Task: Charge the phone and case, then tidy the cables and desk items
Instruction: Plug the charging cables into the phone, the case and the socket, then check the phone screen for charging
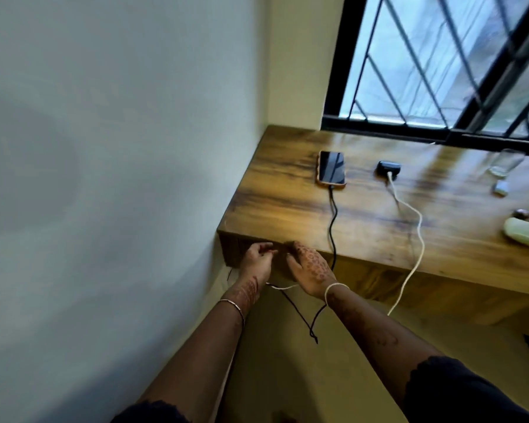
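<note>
Left hand (258, 259) and right hand (310, 270) sit close together at the desk (272, 193) front edge, fingers curled, can't tell what they're pinching. Beyond the right hand the phone (332, 167) lies flat, long axis running away, port end toward the hands, with the case (388, 169) further right. The black cable (333, 221) and white cable (422, 230) look light and floppy, so I'd grab them near the plugs.

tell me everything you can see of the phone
The phone lies flat, screen up, on the wooden desk near its left end. The dark glossy screen reflects the window bars; an orange-brown cover rims it. A black cable plugs into its near end and drops over the desk's front edge. Nothing else touches it.
</note>
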Demonstrator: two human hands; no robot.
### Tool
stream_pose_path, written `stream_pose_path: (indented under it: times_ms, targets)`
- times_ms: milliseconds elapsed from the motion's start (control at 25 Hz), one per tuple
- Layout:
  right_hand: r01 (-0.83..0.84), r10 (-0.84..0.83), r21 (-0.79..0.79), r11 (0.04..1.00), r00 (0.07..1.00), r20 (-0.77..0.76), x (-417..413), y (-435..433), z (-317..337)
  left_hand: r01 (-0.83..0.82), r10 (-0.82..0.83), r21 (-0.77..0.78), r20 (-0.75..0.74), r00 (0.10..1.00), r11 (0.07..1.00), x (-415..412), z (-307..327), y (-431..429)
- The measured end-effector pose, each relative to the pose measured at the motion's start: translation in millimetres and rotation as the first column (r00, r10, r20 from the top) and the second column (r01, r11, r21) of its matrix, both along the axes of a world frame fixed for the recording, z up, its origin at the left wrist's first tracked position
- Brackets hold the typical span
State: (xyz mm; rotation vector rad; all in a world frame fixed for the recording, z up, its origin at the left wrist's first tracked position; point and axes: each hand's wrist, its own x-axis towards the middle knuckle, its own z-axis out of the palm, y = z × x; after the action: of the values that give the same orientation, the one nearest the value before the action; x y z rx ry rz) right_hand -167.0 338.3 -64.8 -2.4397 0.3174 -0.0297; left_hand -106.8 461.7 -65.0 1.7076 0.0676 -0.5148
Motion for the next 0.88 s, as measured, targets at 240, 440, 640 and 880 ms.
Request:
stream_pose_path:
  times_ms: [240, 440, 640, 880]
  targets:
    - [0.174, -0.188, 0.136, 0.975, 0.977, 0.104, -1.7, -33.0, 39.8, 0.068, -0.066, -0.040, 0.066, 0.996, 0.997, 9.3, 38.2, -38.6]
    - [0.300, -0.320, 0.160, 0.940, 0.939, 0.122, 12.4, -74.8, 49.7, 0.103, -0.101, -0.039, 0.065, 0.993, 0.994, 29.7, 44.0, -73.6]
    - [0.351, -0.364, 0.131, 0.927, 0.927, 0.091, 44.5, -124.0, 34.3, 0.113, -0.112, -0.019, 0.065, 0.992, 0.993, 69.9, 31.0, -123.9]
    - [0.363, -0.389, 0.188, 0.913, 0.913, 0.122, 105.6, -185.9, 18.6, 0.067, -0.068, 0.010, 0.043, 0.997, 0.998, 138.6, 11.2, -182.5]
